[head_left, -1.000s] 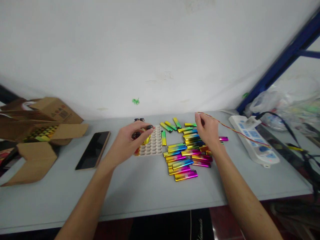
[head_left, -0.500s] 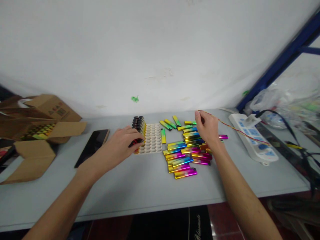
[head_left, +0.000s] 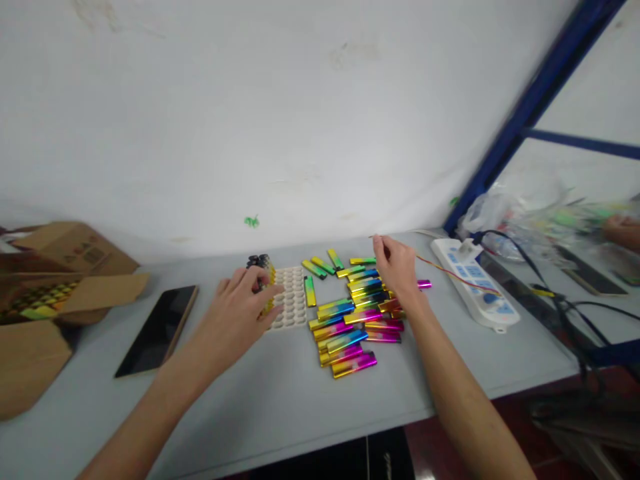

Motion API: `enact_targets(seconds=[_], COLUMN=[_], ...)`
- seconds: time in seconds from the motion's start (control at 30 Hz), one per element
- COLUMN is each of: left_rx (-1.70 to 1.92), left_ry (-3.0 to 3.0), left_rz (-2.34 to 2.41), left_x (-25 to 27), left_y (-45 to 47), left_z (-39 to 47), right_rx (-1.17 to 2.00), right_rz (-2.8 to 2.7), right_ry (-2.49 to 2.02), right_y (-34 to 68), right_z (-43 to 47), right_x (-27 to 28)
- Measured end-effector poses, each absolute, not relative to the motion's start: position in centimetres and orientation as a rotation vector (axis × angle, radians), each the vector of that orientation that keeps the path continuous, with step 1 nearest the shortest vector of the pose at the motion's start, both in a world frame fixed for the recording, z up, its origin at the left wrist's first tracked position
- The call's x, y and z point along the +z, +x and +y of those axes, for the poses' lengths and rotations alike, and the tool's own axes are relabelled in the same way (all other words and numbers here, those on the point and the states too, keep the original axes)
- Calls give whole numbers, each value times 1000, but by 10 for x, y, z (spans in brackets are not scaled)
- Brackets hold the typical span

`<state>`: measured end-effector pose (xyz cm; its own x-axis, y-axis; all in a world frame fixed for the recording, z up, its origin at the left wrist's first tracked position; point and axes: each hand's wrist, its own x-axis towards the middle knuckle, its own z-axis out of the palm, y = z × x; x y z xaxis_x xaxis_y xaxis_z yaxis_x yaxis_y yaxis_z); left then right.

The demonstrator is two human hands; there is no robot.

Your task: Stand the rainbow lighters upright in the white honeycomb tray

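My left hand [head_left: 239,303] is at the left side of a white tray [head_left: 294,313] with rows of oval holes. Its thumb and forefinger are curled round a yellow lighter [head_left: 269,308], mostly hidden by the fingers. Black-topped lighters [head_left: 259,261] stand upright in the tray just behind that hand. Pinched in my right hand [head_left: 397,267] is a thin red-and-yellow wire [head_left: 440,268], its tip poking out past the fingertips. Under and beside this hand lies a loose pile of shiny lighters [head_left: 345,342] in yellow, green, blue and magenta.
A dark phone [head_left: 159,330] lies left of the tray. Farther left, an open cardboard box [head_left: 107,297] contains more lighters. At the right a white power strip [head_left: 473,283] has cables plugged in. Beyond a blue frame [head_left: 500,143], another person's hand [head_left: 623,230] shows.
The view has turned to the right and tilted up a little. My left hand has shifted onto the lighters in the tray; my right hand still pinches the wire over the pile.
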<state>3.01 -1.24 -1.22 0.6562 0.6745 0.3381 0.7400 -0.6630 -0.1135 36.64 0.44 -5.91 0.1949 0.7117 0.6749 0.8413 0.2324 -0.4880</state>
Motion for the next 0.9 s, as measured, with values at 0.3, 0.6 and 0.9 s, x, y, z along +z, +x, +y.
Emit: enact_targets(seconds=[0.3,0.6,0.9], left_rx=[-338,-327,-430], left_ry=[-2861,-2914,-2918], left_rz=[-1085,-1031,-980], left_x=[-32,-70,-77], left_y=[134,181,157], left_z=[10,47,49], right_rx=[-362,-413,-492], right_rz=[-1294,-1187,-1080], right_ry=[-1601,-1568,-1606], right_y=[382,386,406], right_z=[2,2,-2], right_x=[-55,-53,-50])
